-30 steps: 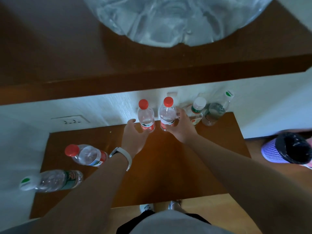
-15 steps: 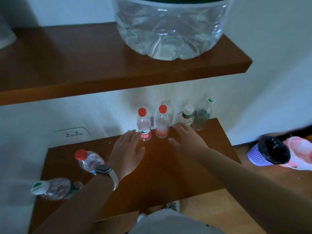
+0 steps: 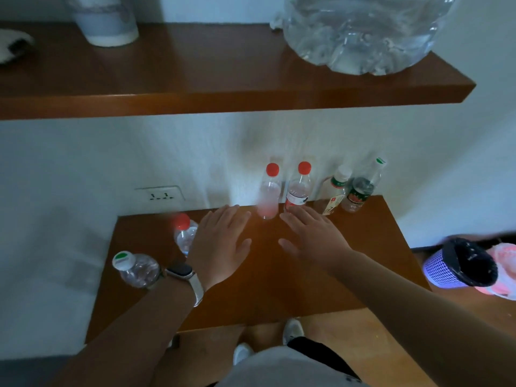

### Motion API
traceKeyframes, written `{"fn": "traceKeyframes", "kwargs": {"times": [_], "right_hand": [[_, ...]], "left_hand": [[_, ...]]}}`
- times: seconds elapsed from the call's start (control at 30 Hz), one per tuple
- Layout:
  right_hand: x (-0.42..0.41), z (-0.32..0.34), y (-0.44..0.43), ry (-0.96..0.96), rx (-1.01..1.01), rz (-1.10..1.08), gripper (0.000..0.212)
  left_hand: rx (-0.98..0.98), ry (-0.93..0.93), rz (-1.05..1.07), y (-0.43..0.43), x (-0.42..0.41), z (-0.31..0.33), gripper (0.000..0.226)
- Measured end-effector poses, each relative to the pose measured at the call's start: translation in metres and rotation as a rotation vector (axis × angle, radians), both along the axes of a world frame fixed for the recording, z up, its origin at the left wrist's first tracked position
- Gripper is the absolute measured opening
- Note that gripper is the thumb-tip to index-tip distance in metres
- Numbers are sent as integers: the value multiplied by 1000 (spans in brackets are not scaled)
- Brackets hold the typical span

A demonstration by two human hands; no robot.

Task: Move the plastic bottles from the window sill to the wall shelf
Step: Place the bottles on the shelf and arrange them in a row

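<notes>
— Grip state, both sides?
— Nothing is held. Left hand point(image 3: 220, 244) & right hand point(image 3: 312, 238) are spread flat, fingers straight, palms down over the lower shelf point(image 3: 377, 269).
— Bottles, where?
— Left red-cap bottle point(image 3: 269, 194) & right red-cap bottle point(image 3: 298, 188) are stood upright on that shelf, side by side at the wall, long axes vertical.
— Which way from the hands?
— Just fwd of the fingertips. The left one is set btwn the two hands. The right one is met by the right fingertips at its base; contact can't be told, too blurred.
— Others?
— White-cap bottle point(image 3: 333, 188) & tilted green-cap bottle point(image 3: 361, 188) are seen further right. A third red-cap bottle point(image 3: 184, 233) & a green-cap bottle point(image 3: 136, 268) are seen by the left wrist, partly hidden.
— Window sill?
— Not in view. For a regrasp, prob. only a short fwd reach & a side wrap would be needed.
</notes>
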State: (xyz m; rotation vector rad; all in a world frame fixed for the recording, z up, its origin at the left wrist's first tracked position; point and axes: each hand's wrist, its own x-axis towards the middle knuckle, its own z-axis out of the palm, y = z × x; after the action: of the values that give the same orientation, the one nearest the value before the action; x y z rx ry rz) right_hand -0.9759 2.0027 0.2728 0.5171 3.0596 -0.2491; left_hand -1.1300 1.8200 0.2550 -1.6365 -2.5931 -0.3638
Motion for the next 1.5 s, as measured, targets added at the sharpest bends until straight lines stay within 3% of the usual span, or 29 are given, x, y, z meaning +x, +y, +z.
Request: {"fn": "traceKeyframes", "kwargs": {"times": [0.67, 0.97, 1.17, 1.3, 1.5], "right_hand": [[-82, -2, -63, 61, 16, 496, 60], [-114, -16, -93, 27, -256, 381, 69], [-144, -42, -100, -43, -504, 176, 90], [-160, -57, -108, -21, -620, 138, 79], [-174, -74, -117, 19, -752, 32, 63]], "left_hand": [[-146, 136, 501, -125, 5, 24, 52], [-166, 15, 769, -181, 15, 5, 52], [-119, -295, 886, -181, -4, -15, 68], [61, -522, 947, -171, -20, -35, 77], [296, -740, 931, -160, -36, -56, 67]]}}
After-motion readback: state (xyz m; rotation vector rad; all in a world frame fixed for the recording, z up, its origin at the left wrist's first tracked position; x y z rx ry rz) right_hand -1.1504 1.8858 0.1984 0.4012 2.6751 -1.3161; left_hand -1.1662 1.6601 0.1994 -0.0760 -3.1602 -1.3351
